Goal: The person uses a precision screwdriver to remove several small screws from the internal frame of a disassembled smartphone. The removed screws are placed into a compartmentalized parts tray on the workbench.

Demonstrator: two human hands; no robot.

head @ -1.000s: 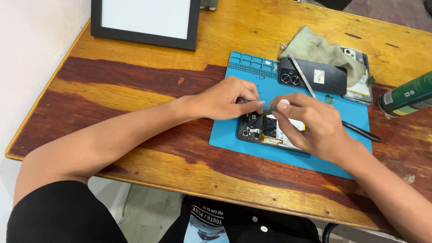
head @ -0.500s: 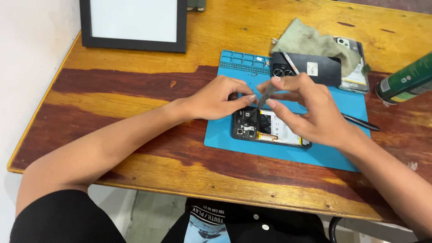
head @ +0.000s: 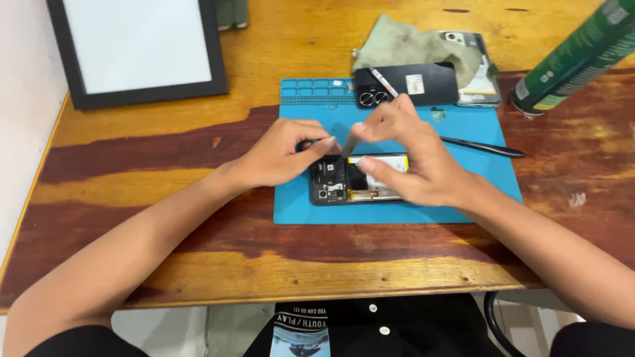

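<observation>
You are steadying the opened phone on the blue mat with your left hand, its grip closed on the edge; your right hand is pinching a thin grey strip, so keep lifting gently.

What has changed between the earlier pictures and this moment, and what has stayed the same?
The right hand, which lay low on the opened phone, has lifted and now pinches a thin dark strip above it. The left hand stays at the phone's left end. The phone remains on the blue mat; the black back cover, the green can and the framed board lie as before.
</observation>
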